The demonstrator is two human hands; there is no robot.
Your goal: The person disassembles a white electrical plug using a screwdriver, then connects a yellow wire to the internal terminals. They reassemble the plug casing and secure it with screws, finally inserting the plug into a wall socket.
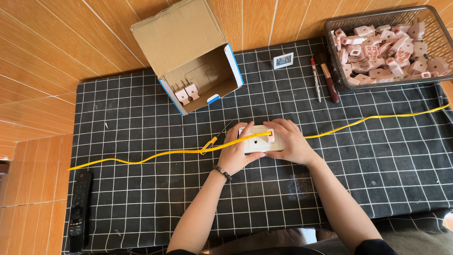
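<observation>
Seen from above, two bare forearms reach up from the bottom of the frame onto a black cloth with a white grid pattern (141,189) that covers a table of orange-brown wooden planks (47,56); near the centre of the frame both hands meet on a flat, cream-white rectangular plastic socket plate (257,140); the left hand (236,151), with a dark beaded bracelet (222,172) at the wrist, is closed around the plate's left end, fingers curled over the top edge and thumb along the lower edge; the right hand (289,140) clasps the plate's right end, its fingers bent over the top; a small pale pink plastic plug (270,136) sits on the plate just beside the right fingertips; a thin yellow cable (155,153) runs from the left edge of the cloth, across the plate, and out to the upper right; a slim dark tool with a yellow tip (218,134) lies just left of the left hand; in the upper left-centre an open brown cardboard box with blue edges (188,52) lies on its side with two pink plugs (187,93) inside; in the upper right a grey plastic mesh basket (439,35) holds a heap of similar pink plugs (384,52); left of the basket lie a small white digital clock (283,60), a thin pen (315,78) and a dark-handled screwdriver (329,80); a black remote control (79,210) lies at the lower left.
</observation>
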